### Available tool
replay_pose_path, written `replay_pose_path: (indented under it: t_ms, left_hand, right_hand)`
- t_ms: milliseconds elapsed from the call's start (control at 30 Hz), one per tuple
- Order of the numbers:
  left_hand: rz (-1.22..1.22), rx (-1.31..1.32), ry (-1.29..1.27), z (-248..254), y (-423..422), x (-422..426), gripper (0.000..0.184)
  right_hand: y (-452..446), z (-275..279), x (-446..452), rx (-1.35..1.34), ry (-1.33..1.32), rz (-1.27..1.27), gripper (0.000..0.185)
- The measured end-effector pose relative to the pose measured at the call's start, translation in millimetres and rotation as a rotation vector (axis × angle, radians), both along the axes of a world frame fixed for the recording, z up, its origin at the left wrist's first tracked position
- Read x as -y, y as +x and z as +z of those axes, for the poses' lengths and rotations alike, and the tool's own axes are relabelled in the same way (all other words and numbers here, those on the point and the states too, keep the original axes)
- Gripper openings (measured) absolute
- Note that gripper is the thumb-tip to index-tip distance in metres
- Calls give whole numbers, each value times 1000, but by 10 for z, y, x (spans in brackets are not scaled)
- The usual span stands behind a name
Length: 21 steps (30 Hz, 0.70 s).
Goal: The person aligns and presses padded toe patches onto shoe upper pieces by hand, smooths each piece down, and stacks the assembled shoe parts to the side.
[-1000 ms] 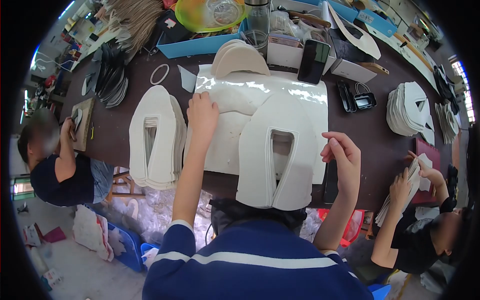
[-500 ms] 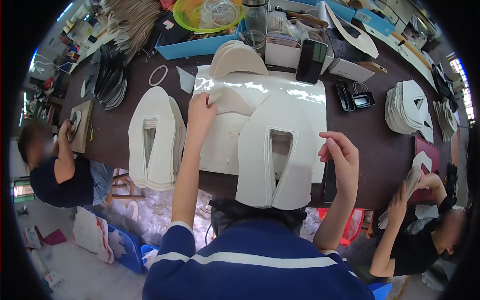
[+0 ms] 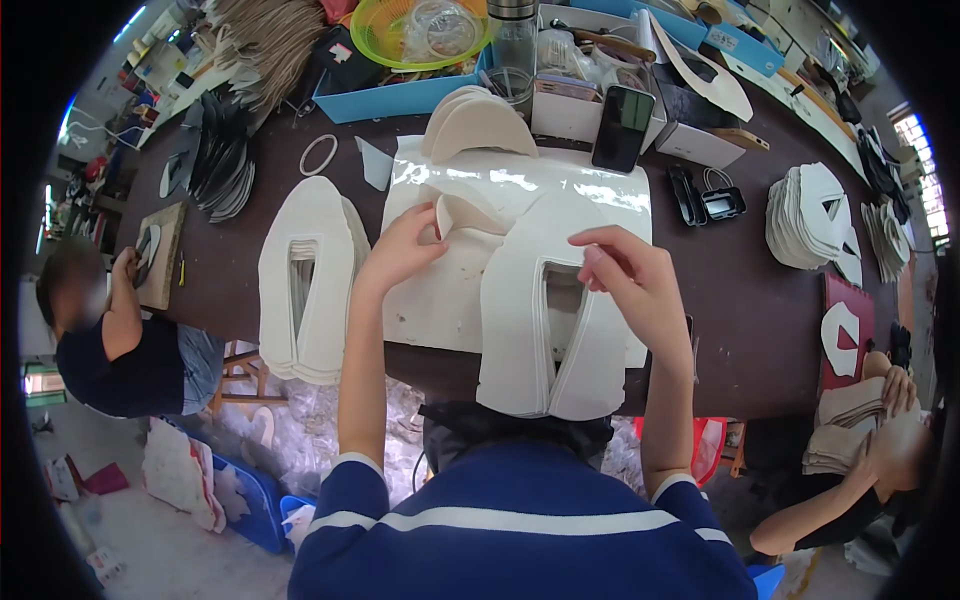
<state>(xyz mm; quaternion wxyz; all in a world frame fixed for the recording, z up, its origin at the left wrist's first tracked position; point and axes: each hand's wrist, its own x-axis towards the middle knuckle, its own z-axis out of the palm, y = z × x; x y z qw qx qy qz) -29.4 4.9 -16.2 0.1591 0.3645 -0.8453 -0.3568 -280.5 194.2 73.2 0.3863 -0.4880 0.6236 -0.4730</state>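
My left hand (image 3: 405, 248) is closed on the left end of a thin, cream, crescent-shaped piece (image 3: 472, 213), which bends up over a white glossy sheet (image 3: 425, 315). Above the upper right part of a stack of cream horseshoe-shaped pieces (image 3: 512, 320) hovers my right hand (image 3: 632, 278), its index finger extended and the others loosely curled, with nothing visible in it. The stack overhangs the table's near edge. Behind my left hand, several cream half-round pieces (image 3: 482, 128) lie fanned on the sheet's far edge.
Left of the sheet stands another cream stack (image 3: 335, 290); one more (image 3: 803, 215) is at right. A phone (image 3: 622, 128), a blue tray (image 3: 400, 95) and a glass bottle (image 3: 513, 50) line the back. Co-workers sit at left (image 3: 125, 340) and right (image 3: 850, 490).
My left hand has shifted down and slightly right, and the crescent piece's left end has lifted and curled. My right hand has moved up and left over the stack. The right co-worker has lowered several pieces.
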Motion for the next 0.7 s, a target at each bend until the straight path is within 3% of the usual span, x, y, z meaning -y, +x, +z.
replay_pose_path:
  t_ms: [33, 100, 167, 233, 300, 433, 533, 633, 700]
  left_hand:
    - [-1, 55, 33, 57, -6, -33, 21]
    - [-3, 4, 17, 38, -21, -52, 20]
    - [9, 0, 72, 66, -19, -69, 21]
    - [47, 48, 206, 113, -7, -70, 22]
    - [90, 30, 249, -7, 43, -19, 23]
    - [268, -299, 308, -219, 77, 27, 36]
    - [491, -417, -84, -209, 60, -39, 49]
    - [342, -290, 35, -20, 186, 45, 55]
    - [393, -314, 101, -84, 176, 76, 51]
  right_hand:
    - [118, 6, 267, -202, -167, 72, 18]
    - [158, -21, 452, -282, -139, 147, 23]
    - [328, -389, 1021, -660, -354, 224, 37]
    - [410, -682, 1394, -755, -189, 352, 47]
    - [479, -758, 1525, -802, -109, 337, 44]
    - [556, -917, 1776, -728, 11, 377, 35]
    - [512, -913, 1716, -500, -114, 366, 34]
    - [464, -853, 1634, -377, -179, 349, 35]
    - [446, -805, 1600, -306, -161, 355, 36]
